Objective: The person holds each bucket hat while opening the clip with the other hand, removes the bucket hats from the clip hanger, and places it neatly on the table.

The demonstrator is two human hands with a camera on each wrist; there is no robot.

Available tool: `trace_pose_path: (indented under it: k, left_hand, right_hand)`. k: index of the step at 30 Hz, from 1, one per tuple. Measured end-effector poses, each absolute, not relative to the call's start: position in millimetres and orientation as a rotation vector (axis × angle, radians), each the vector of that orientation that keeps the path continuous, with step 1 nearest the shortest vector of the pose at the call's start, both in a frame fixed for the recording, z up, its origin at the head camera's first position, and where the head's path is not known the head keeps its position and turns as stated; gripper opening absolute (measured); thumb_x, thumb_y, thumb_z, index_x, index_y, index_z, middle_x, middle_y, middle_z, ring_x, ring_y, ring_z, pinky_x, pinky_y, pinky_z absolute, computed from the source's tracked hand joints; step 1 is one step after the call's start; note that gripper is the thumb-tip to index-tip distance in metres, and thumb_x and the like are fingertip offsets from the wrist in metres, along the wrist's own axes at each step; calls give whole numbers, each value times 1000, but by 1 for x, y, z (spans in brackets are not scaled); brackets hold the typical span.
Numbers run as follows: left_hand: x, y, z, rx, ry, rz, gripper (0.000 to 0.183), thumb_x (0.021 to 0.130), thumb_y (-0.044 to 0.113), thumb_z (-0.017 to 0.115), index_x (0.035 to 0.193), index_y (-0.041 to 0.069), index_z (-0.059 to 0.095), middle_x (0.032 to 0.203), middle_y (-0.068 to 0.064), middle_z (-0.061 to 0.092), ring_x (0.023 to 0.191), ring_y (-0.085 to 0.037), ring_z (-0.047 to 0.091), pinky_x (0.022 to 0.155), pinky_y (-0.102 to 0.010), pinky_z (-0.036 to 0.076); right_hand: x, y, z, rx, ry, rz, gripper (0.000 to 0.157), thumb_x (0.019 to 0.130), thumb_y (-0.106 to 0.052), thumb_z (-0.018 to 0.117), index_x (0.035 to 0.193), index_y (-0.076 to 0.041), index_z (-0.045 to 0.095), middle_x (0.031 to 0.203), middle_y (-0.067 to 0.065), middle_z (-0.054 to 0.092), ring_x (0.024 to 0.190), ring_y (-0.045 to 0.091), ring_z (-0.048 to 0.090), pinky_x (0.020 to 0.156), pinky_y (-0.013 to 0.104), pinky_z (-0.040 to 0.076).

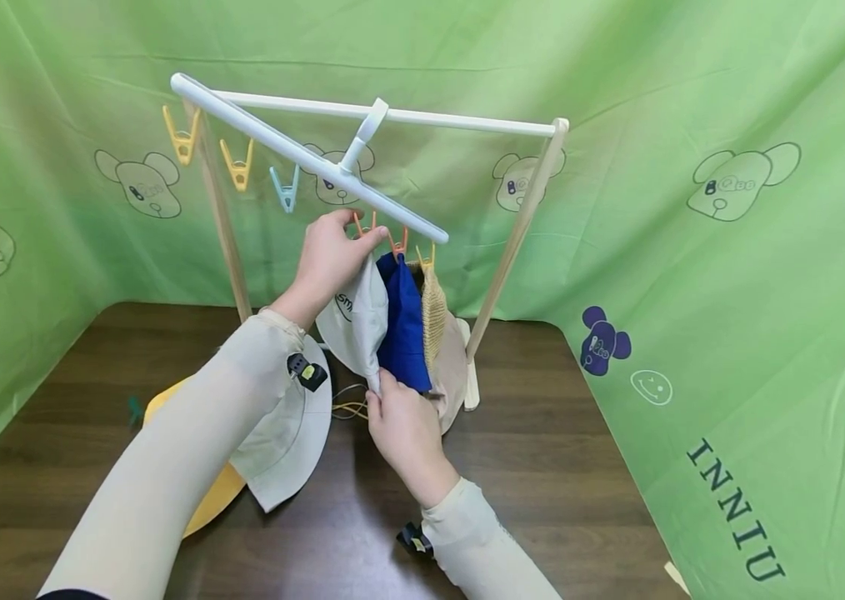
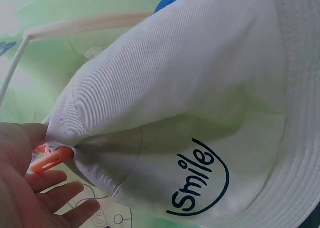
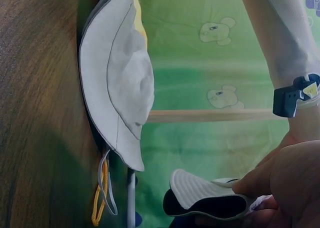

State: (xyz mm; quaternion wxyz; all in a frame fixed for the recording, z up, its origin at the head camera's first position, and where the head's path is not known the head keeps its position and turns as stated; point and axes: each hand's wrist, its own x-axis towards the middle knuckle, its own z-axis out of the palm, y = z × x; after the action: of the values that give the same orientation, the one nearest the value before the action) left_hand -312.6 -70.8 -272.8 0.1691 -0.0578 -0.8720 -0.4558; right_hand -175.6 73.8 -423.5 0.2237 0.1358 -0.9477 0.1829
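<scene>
A white bucket hat (image 1: 362,321) with a "Smile" print hangs by its crown from an orange clothespin (image 2: 52,159) on the pale blue hanger (image 1: 280,143). My left hand (image 1: 336,258) holds that clothespin at the gathered crown between thumb and fingers, its other fingers spread below in the left wrist view. Lower down, my right hand (image 1: 409,425) pinches the white hat's brim (image 3: 197,188). Right beside it hang a blue hat (image 1: 403,325) from another orange clothespin (image 1: 398,243) and a straw hat (image 1: 433,312) from a yellow one (image 1: 426,257).
Two yellow clothespins (image 1: 238,167) and a light blue clothespin (image 1: 287,190) hang at the hanger's left. The hanger hooks over a rack with a white bar (image 1: 467,122). A grey-white hat (image 1: 306,442) and a yellow hat (image 1: 216,504) lie on the wooden table (image 1: 542,500).
</scene>
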Motion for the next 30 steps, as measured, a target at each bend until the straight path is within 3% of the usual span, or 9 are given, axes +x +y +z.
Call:
trace_pose_path:
  k: [2, 9, 18, 24, 30]
  left_hand:
    - [-313, -70, -273, -154, -2462, -1305, 54, 94, 46, 73, 134, 10, 66, 122, -8, 71, 66, -19, 48, 64, -32, 41]
    - [-314, -66, -274, -122, -2414, -1353, 48, 93, 48, 73, 123, 11, 71, 98, -5, 69, 73, -20, 52, 63, -32, 41]
    - [-316, -63, -275, -80, -2377, -1375, 47, 91, 49, 75, 122, 13, 73, 98, -4, 72, 71, -19, 52, 61, -31, 40]
    - [-315, -60, -275, -63, -2388, -1319, 53, 91, 50, 74, 130, 14, 71, 109, -6, 75, 78, -18, 56, 66, -29, 42]
    - [-312, -56, -276, -24, -2377, -1335, 57, 93, 50, 72, 136, 14, 68, 81, -6, 64, 65, -19, 47, 54, -31, 34]
  right_hand:
    - [-175, 74, -423, 372, -2620, 505, 22, 97, -25, 69, 112, -10, 67, 85, 10, 75, 69, 32, 72, 51, 47, 43]
    - [-174, 73, -422, 364, -2622, 515, 19, 96, -24, 69, 109, -11, 67, 85, 10, 75, 69, 31, 72, 52, 47, 42]
    - [-174, 73, -422, 375, -2621, 518, 20, 97, -24, 69, 111, -10, 67, 86, 10, 75, 68, 31, 71, 49, 44, 42]
    - [-173, 74, -422, 373, -2615, 509, 20, 96, -25, 69, 110, -10, 67, 85, 10, 75, 68, 32, 71, 50, 45, 41]
    - [-173, 73, -421, 375, -2612, 513, 19, 96, -25, 69, 109, -11, 67, 85, 10, 75, 68, 32, 71, 51, 45, 40]
